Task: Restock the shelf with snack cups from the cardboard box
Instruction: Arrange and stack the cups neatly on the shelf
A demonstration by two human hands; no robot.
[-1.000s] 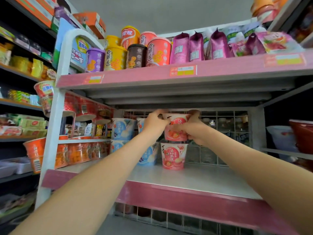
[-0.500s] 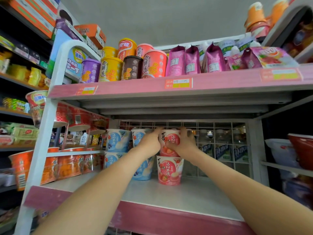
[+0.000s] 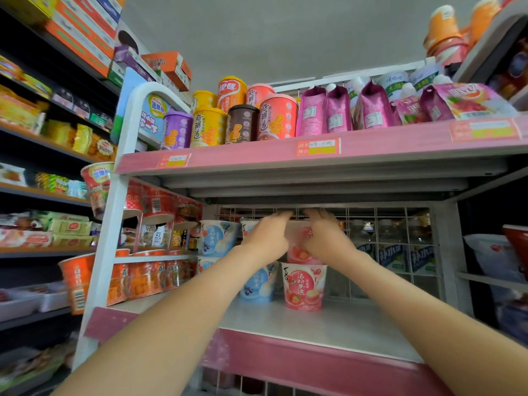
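A pink snack cup sits stacked on a second pink snack cup at the back of the pink-edged shelf. My left hand presses its left side and my right hand its right side, with the fingers of both curled over its rim. My hands hide most of the upper cup. Blue snack cups are stacked just to the left, one right behind my left wrist. The cardboard box is out of sight.
A wire grid backs the shelf, and the shelf floor right of the pink cups is bare. The shelf above carries tall colourful tubs and purple pouches. Orange and red noodle bowls fill the rack to the left.
Both hands have lowered the pink cup onto the lower pink cup and their fingers have shifted up over its rim. The view has tilted upward.
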